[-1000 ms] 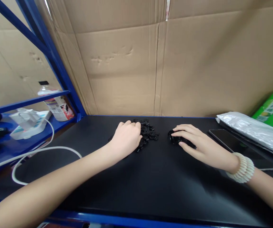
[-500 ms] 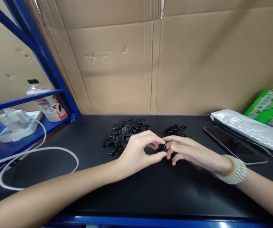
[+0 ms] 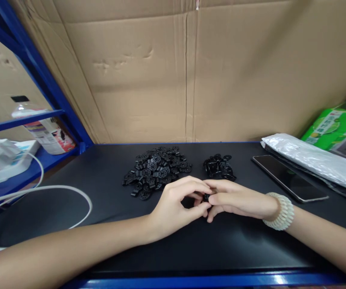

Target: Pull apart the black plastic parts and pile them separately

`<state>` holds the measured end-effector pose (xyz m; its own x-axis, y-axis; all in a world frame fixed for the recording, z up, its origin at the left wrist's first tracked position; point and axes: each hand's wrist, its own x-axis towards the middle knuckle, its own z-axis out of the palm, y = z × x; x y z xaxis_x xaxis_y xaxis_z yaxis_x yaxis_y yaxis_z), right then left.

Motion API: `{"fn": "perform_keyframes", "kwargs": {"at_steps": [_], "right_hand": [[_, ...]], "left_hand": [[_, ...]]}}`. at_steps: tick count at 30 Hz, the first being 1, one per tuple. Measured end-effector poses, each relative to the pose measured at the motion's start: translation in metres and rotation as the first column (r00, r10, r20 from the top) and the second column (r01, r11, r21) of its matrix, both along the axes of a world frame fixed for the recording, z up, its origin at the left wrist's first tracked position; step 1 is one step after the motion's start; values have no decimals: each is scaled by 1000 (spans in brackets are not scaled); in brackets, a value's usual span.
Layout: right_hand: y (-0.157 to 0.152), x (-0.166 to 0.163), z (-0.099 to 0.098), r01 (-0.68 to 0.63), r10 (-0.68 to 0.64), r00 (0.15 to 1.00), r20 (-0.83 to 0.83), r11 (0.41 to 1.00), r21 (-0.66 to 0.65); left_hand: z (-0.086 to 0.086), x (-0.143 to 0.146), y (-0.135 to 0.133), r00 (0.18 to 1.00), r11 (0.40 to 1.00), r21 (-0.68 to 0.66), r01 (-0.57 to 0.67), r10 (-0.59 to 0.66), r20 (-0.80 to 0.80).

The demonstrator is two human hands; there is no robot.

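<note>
My left hand (image 3: 177,204) and my right hand (image 3: 234,199) meet at the middle of the black tabletop (image 3: 130,237), fingertips pinched together on a small black part (image 3: 206,197). Behind the left hand lies a large heap of black perforated discs (image 3: 156,170). A smaller heap of black parts (image 3: 218,166) lies behind the right hand. My right wrist wears a white coiled band (image 3: 281,210).
A dark phone (image 3: 289,182) lies flat to the right, beside a silvery plastic bag (image 3: 314,160) and a green box (image 3: 338,126). A white cable (image 3: 55,192) loops at left. A bottle (image 3: 44,130) rests on the blue shelf. Cardboard (image 3: 191,72) forms the back wall.
Both hands left the two heaps, came toward me and met at the table's middle, pinching a small black part between them. The camera view tilted slightly down.
</note>
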<state>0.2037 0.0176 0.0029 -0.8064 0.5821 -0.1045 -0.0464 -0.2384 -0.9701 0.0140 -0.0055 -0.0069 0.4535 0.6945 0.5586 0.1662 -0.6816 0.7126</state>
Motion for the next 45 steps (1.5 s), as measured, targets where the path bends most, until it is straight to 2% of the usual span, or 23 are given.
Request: {"fn": "perform_keyframes", "kwargs": {"at_steps": [3, 6, 10, 13, 17, 22, 32, 37, 39, 42, 45], "right_hand": [[-2, -4, 2, 49, -49, 999, 12, 998, 34], [-3, -6, 0, 15, -15, 1000, -14, 1000, -19], [-4, -7, -2, 15, -15, 1000, 6, 1000, -14], [-5, -9, -1, 31, -34, 998, 59, 998, 57], [-9, -12, 4, 37, -64, 985, 160, 986, 163], [-11, -10, 9, 20, -152, 953, 264, 896, 443], [-7, -8, 8, -9, -126, 958, 257, 884, 467], [-8, -9, 8, 0, -133, 957, 259, 889, 458], [-8, -9, 7, 34, -146, 960, 239, 908, 418], [-5, -5, 3, 85, -107, 988, 114, 980, 180], [2, 3, 2, 41, -42, 999, -19, 998, -48]], "left_hand": [[0, 1, 2, 999, 998, 68, 1, 2, -40], [0, 1, 3, 996, 986, 165, 15, 0, -89], [2, 1, 7, 982, 964, 243, 110, -68, -174], [3, 3, 9, 975, 958, 246, 146, -96, -202], [2, 5, 10, 975, 962, 248, 113, -59, -216], [-2, 7, 9, 979, 949, 305, 75, -11, -206], [-4, 8, 7, 980, 957, 277, 84, -29, -195], [-3, 10, 6, 979, 956, 286, 66, -7, -201], [-4, 9, 6, 981, 955, 294, 51, 8, -195], [-6, 7, 6, 985, 944, 327, 50, 8, -175], [-8, 4, 6, 984, 941, 333, 69, -9, -180]]}}
